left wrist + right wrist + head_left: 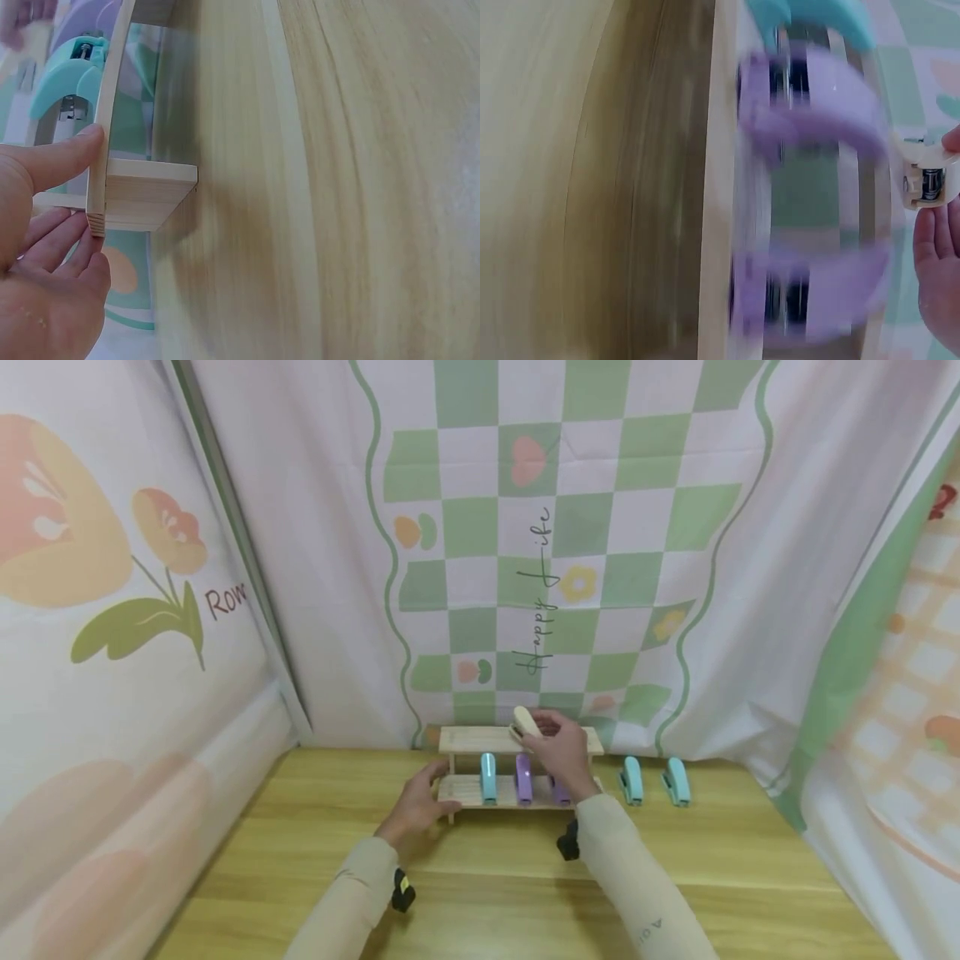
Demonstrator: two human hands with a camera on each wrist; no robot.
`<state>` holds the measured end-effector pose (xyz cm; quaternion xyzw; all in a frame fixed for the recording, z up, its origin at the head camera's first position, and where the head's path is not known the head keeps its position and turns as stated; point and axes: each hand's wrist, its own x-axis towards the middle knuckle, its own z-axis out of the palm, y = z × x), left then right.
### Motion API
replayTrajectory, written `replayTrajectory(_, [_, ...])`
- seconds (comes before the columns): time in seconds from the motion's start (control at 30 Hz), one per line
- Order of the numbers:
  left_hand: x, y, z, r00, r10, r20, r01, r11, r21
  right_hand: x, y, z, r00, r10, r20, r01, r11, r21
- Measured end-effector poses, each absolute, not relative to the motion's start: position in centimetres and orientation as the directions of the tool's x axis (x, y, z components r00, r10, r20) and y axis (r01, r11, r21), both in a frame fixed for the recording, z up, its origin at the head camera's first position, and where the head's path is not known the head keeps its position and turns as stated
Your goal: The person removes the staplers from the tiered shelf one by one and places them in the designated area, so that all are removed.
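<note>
Head: by the nearer right hand (562, 750), a cream stapler (527, 722) is pinched at the top of the rack (474, 740), its long axis slanting up-left from the fingers. Left wrist: the rack's left end is gripped by the left hand (52, 277). Right wrist: any rack contact cannot be told.

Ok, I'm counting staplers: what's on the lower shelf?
In the head view, the lower shelf holds one turquoise stapler and two purple staplers, the rightmost partly covered. The surface beneath them and part of the right end are hidden.

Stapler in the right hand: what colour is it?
Pale cream; the stapler held in the right hand shows best in the head view.
</note>
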<state>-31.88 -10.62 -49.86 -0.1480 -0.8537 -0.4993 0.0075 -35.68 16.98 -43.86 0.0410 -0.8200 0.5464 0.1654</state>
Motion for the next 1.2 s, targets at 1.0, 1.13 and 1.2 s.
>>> replayTrajectory(1.0, [-32.4, -10.5, -50.1, -0.957, 0.243, 0.161, 0.258, 0.447, 0.857, -27.4, 43.6, -50.0, -0.868, 0.220, 0.444, -0.097, 0.804, -0.587])
replayTrajectory(1.13, [-32.2, -10.5, -50.0, -0.958, 0.243, 0.153, 0.250, 0.448, 0.859, -27.7, 45.3, -50.2, -0.888, 0.225, 0.402, -0.066, 0.801, -0.595])
replayTrajectory(1.2, [-32.1, -10.5, -49.9, -0.958, 0.243, 0.153, 0.252, 0.457, 0.853, -28.0, 45.9, -50.3, -0.897, 0.242, 0.369, -0.040, 0.788, -0.615])
